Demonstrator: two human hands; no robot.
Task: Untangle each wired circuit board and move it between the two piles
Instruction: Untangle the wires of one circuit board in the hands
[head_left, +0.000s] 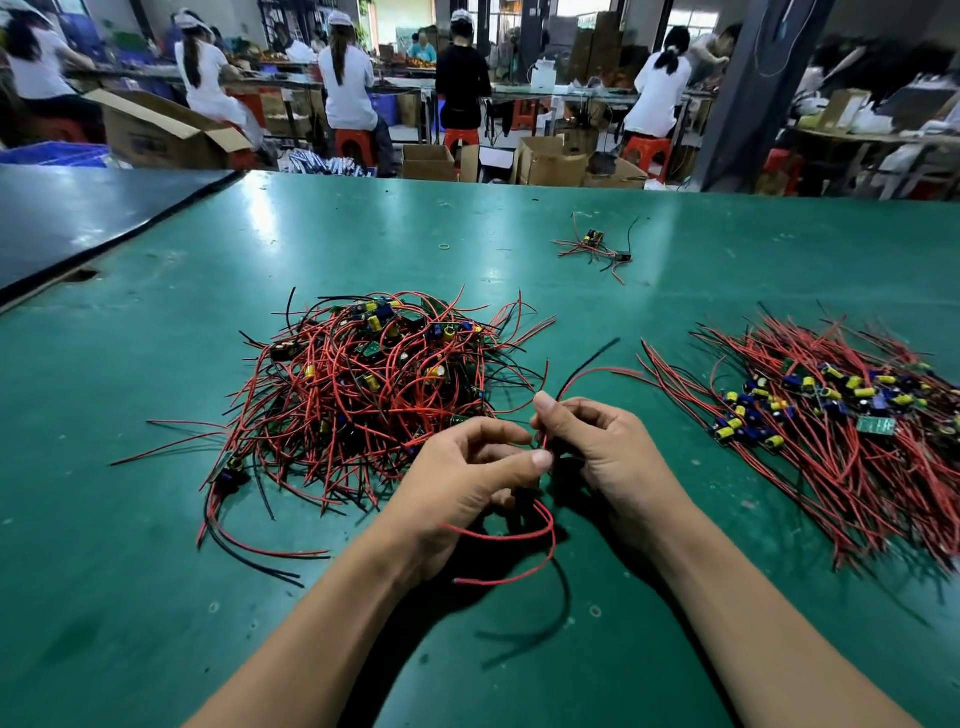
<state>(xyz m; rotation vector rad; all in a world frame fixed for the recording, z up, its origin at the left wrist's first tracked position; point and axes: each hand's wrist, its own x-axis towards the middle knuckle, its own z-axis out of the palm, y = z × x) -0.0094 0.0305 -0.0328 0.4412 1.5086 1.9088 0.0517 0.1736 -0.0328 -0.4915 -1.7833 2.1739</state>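
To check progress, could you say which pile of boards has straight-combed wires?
The right pile; the middle pile is a knotted mound, the far cluster scattered.

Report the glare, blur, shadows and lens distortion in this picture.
Head view: overhead lights leave pale glare patches on the green table; the tangled pile, the left hand and the right hand, both pinching red wires, are sharp; the sorted pile smears toward the right edge; soft shadows lie under the forearms; the wide lens stretches the frame's edges; the background workers are soft.
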